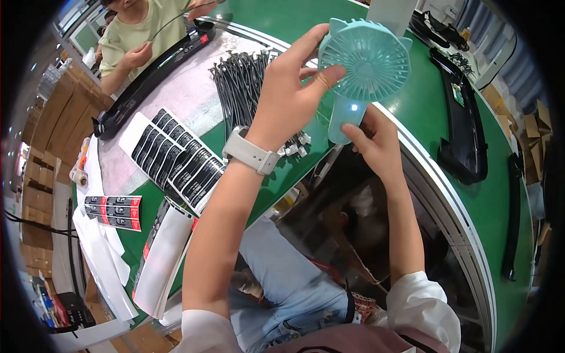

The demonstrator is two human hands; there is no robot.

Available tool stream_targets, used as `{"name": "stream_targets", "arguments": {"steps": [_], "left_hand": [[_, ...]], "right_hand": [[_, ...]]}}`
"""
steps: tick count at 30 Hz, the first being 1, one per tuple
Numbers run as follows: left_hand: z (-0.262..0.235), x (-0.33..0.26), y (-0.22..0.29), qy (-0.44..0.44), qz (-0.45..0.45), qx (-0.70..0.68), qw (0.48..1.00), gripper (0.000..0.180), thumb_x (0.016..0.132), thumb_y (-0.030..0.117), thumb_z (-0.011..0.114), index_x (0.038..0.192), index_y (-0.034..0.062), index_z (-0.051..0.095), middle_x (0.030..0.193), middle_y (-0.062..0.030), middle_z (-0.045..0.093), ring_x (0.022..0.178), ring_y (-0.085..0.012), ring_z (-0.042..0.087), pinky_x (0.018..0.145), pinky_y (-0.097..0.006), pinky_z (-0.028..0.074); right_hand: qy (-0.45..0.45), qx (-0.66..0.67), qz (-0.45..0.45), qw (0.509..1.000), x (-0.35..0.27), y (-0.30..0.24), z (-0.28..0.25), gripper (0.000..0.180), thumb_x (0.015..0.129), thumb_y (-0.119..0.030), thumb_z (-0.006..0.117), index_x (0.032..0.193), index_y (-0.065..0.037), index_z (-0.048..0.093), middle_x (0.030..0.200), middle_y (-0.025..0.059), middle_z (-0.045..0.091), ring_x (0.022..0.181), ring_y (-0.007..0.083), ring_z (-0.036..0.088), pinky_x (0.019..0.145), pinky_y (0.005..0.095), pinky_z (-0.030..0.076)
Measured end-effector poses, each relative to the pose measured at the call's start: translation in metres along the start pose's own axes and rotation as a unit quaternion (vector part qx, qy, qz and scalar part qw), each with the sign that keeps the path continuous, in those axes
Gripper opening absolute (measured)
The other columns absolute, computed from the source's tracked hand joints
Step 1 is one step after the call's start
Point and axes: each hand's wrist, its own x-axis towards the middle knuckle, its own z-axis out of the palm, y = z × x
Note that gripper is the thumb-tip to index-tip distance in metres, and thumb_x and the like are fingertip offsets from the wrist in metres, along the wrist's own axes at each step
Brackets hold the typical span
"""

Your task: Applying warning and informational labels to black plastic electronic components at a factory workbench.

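A teal handheld fan [379, 59] with small ear shapes on its round grille is held up in front of me. My left hand [285, 97], with a white watch [250, 150] on the wrist, grips the left rim of the grille, thumb in front and fingers behind. Around the handle, my right hand [379, 141] is closed, its thumb near the lower end. A small white light glows on the handle. Behind my left hand lies a bundle of black cables [238, 82] with white connectors.
Sheets of black labels [176, 156] and a label roll [162, 259] lie left on the green table. Across it, a co-worker [138, 35] holds a thin dark cable by a long black housing [156, 79]. Another black housing [462, 129] lies on the right-hand green belt.
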Motion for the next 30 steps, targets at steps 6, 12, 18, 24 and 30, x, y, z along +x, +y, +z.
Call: {"name": "stream_targets", "arguments": {"steps": [6,12,18,24,30], "left_hand": [[0.008,0.002,0.009,-0.014,0.003,0.036,0.999,0.057,0.083,0.019,0.075,0.133,0.0039,0.053,0.121,-0.0116,0.066,0.106,-0.0236,0.065,0.084,-0.036,0.054],[0.006,0.003,0.012,-0.033,-0.05,-0.046,0.997,0.063,0.081,0.018,0.076,0.135,0.0025,0.049,0.117,-0.0101,0.064,0.106,-0.0203,0.063,0.086,-0.034,0.053],[0.014,0.005,0.012,-0.028,-0.08,-0.091,0.992,0.067,0.08,0.015,0.077,0.136,0.0009,0.045,0.114,-0.0127,0.063,0.103,-0.0178,0.063,0.084,-0.031,0.054],[0.017,0.002,0.011,-0.003,-0.078,-0.116,0.99,0.066,0.079,0.016,0.077,0.133,-0.0039,0.044,0.112,-0.0139,0.062,0.101,-0.0193,0.065,0.082,-0.03,0.055],[0.022,0.001,0.024,0.023,-0.128,-0.132,0.983,0.071,0.08,0.019,0.079,0.136,-0.007,0.042,0.118,-0.0147,0.061,0.105,-0.019,0.061,0.089,-0.031,0.05]], "right_hand": [[0.007,0.018,0.04,0.999,0.006,0.006,-0.007,0.03,0.087,-0.01,0.07,0.113,0.003,0.063,0.085,0.0052,0.07,0.073,0.0087,0.062,0.062,0.025,0.047],[0.019,0.017,0.061,0.998,0.004,0.005,0.0,0.029,0.085,-0.014,0.071,0.111,0.001,0.068,0.07,0.0017,0.066,0.059,0.0054,0.055,0.051,0.0237,0.041],[0.051,-0.021,0.068,0.996,-0.001,0.012,0.003,0.035,0.083,-0.017,0.073,0.113,0.0,0.069,0.055,0.0002,0.057,0.049,0.0054,0.049,0.05,0.0235,0.039],[0.082,-0.069,0.044,0.993,-0.005,0.007,0.005,0.04,0.078,-0.019,0.078,0.112,0.0,0.069,0.065,0.0041,0.065,0.053,0.0075,0.052,0.054,0.0244,0.043],[0.122,-0.184,0.036,0.975,-0.023,-0.002,-0.001,0.045,0.072,-0.02,0.082,0.109,0.001,0.069,0.091,0.008,0.072,0.058,0.0129,0.057,0.059,0.0281,0.049]]}}
